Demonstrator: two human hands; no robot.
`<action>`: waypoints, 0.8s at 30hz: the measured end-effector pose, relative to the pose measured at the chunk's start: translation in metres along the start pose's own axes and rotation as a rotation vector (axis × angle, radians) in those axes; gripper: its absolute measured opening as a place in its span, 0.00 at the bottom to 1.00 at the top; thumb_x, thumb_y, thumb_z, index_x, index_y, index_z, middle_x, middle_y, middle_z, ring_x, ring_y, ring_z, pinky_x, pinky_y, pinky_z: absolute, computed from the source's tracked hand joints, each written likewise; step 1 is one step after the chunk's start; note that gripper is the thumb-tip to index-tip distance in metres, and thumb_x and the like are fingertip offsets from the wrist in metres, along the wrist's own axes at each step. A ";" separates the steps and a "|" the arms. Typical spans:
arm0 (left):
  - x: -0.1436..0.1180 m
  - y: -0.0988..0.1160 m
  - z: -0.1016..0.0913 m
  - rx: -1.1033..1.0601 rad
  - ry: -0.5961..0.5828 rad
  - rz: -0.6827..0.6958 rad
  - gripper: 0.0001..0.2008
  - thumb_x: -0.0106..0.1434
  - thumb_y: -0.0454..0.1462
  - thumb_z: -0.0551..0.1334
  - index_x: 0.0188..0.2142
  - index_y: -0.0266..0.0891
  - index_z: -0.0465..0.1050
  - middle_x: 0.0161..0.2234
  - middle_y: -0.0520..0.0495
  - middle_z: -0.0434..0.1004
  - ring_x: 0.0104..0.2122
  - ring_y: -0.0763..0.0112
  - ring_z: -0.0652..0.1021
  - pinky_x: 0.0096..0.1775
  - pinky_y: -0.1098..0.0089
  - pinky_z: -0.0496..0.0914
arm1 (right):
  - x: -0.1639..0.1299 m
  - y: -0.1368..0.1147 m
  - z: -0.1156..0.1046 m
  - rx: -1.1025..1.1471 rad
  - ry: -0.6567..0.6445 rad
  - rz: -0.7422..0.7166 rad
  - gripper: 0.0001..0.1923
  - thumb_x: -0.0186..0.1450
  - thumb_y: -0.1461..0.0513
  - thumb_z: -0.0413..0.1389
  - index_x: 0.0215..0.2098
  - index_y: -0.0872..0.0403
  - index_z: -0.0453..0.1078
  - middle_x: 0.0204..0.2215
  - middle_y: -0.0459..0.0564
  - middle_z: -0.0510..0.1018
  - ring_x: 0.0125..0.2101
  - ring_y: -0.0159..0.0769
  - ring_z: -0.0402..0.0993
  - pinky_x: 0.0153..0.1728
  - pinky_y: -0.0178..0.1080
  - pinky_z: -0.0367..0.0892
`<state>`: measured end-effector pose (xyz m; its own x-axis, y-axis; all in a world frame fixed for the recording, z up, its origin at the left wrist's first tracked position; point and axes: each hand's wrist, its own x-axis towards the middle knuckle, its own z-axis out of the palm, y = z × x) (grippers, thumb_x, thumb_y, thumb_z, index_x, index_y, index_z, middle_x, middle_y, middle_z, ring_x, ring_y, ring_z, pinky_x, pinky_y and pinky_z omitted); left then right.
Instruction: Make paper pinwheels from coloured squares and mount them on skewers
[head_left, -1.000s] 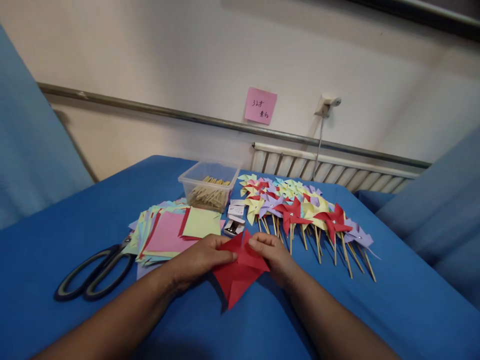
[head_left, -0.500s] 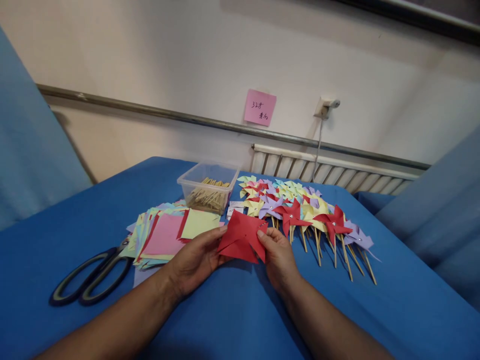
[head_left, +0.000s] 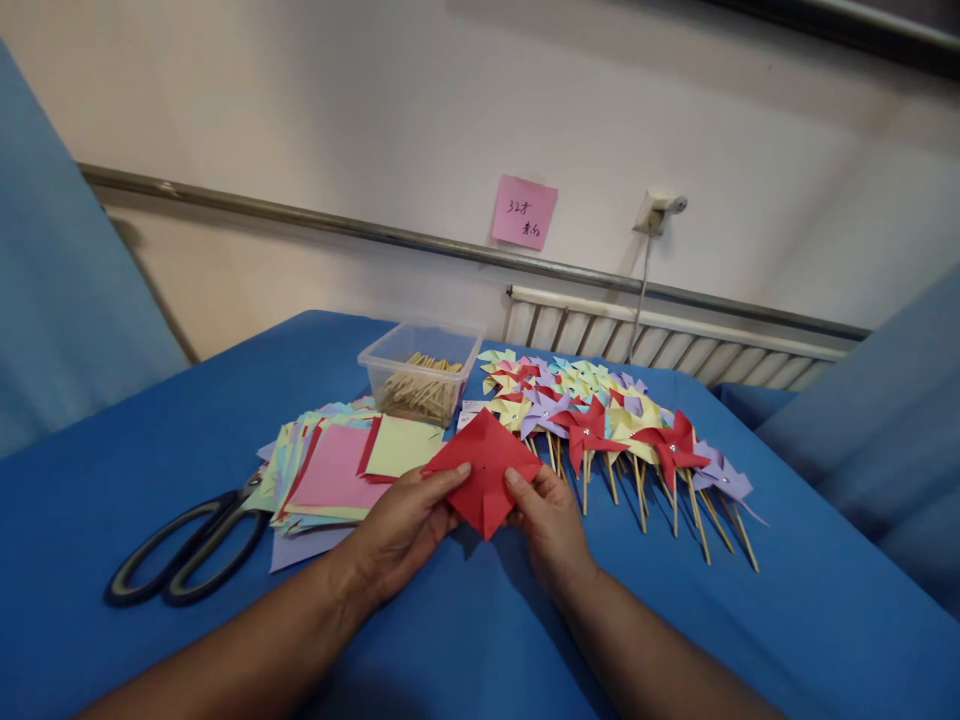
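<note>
Head view: your left hand [head_left: 401,520] and right hand [head_left: 546,520] pinch the folded red paper square [head_left: 486,468] with closed fingers; squeezing unevenly could skew its creases.

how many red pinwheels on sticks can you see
3 clearly: one front right, one in the middle of the row, one further back. More red ones may be hidden in the pile.

**Soft daylight, warped edges**

Even, moderately bright light falls from about 1 o'clock, leaving soft shadows toward 7 o'clock under the scissors [head_left: 184,545] and red paper [head_left: 486,470]. No glare on the blue surface [head_left: 675,640]. The wall rail [head_left: 300,215] bows with wide-angle distortion; corners soften slightly, centre stays sharp.
</note>
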<state>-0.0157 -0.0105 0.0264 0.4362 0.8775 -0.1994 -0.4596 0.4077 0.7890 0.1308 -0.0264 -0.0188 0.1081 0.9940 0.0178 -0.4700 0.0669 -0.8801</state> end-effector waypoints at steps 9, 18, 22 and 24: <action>0.000 0.009 0.002 -0.031 0.075 0.035 0.09 0.59 0.34 0.63 0.39 0.32 0.76 0.36 0.40 0.83 0.35 0.61 0.81 0.40 0.65 0.74 | -0.007 -0.007 -0.001 -0.156 -0.011 -0.132 0.14 0.62 0.52 0.57 0.39 0.53 0.65 0.23 0.43 0.75 0.21 0.31 0.73 0.21 0.32 0.65; 0.002 0.015 -0.004 -0.081 0.161 0.097 0.10 0.59 0.30 0.62 0.41 0.32 0.75 0.37 0.42 0.83 0.35 0.64 0.81 0.41 0.66 0.75 | -0.017 -0.006 0.001 -0.329 -0.127 -0.315 0.31 0.63 0.63 0.55 0.62 0.42 0.52 0.40 0.46 0.74 0.27 0.28 0.74 0.31 0.36 0.70; 0.000 0.013 -0.001 -0.052 0.105 0.091 0.07 0.59 0.31 0.62 0.38 0.33 0.76 0.34 0.42 0.83 0.33 0.64 0.81 0.38 0.67 0.75 | -0.018 -0.002 0.000 -0.488 -0.241 -0.326 0.17 0.63 0.63 0.55 0.51 0.49 0.67 0.35 0.47 0.76 0.27 0.31 0.75 0.30 0.36 0.69; -0.002 0.012 0.001 -0.038 0.097 0.084 0.06 0.58 0.32 0.63 0.35 0.33 0.77 0.33 0.42 0.83 0.31 0.64 0.80 0.37 0.67 0.74 | -0.018 -0.002 0.000 -0.489 -0.207 -0.324 0.09 0.64 0.62 0.56 0.43 0.52 0.71 0.29 0.46 0.77 0.26 0.32 0.75 0.28 0.35 0.68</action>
<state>-0.0208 -0.0077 0.0366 0.3187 0.9285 -0.1905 -0.5208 0.3395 0.7832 0.1298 -0.0442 -0.0174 -0.0172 0.9293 0.3689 0.0189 0.3692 -0.9292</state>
